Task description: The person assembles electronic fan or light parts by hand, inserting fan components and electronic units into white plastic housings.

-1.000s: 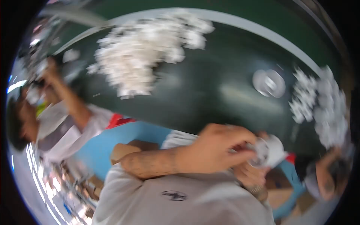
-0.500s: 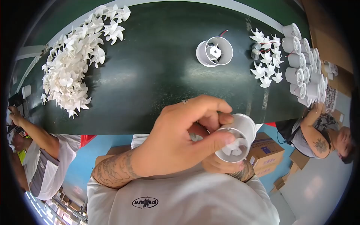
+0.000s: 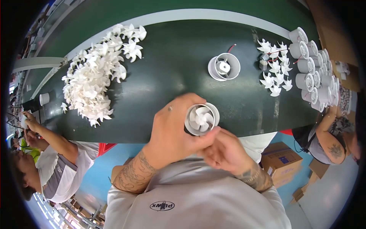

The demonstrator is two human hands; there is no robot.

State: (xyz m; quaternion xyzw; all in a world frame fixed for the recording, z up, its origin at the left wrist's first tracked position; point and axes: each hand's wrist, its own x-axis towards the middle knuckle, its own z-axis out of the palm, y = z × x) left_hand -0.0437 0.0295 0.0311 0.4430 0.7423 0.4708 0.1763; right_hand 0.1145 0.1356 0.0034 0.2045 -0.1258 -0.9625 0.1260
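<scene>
A white round fan housing (image 3: 217, 117) with a white fan blade wheel (image 3: 201, 118) inside is gripped by my left hand (image 3: 173, 128). Its open end faces up toward me, and the left thumb lies along its lower rim. Close below the housing is my right hand (image 3: 228, 152), its fingers curled together; whether they touch the housing or pinch something is hidden. Farther off, another white housing (image 3: 214, 71) stands on the dark green table (image 3: 164, 68). That one shows a motor hub at its centre and a red wire at its rim.
A large heap of white fan blades (image 3: 89, 76) covers the left of the table. At the right lie several more blades (image 3: 275, 66), next to stacked white housings (image 3: 305, 65). Co-workers' arms (image 3: 57, 141) show on both sides. A cardboard box (image 3: 281, 162) stands below the table.
The housing has moved left and turned so its opening faces up. My left hand now wraps its side, and my right hand has come out from beneath it to the lower right.
</scene>
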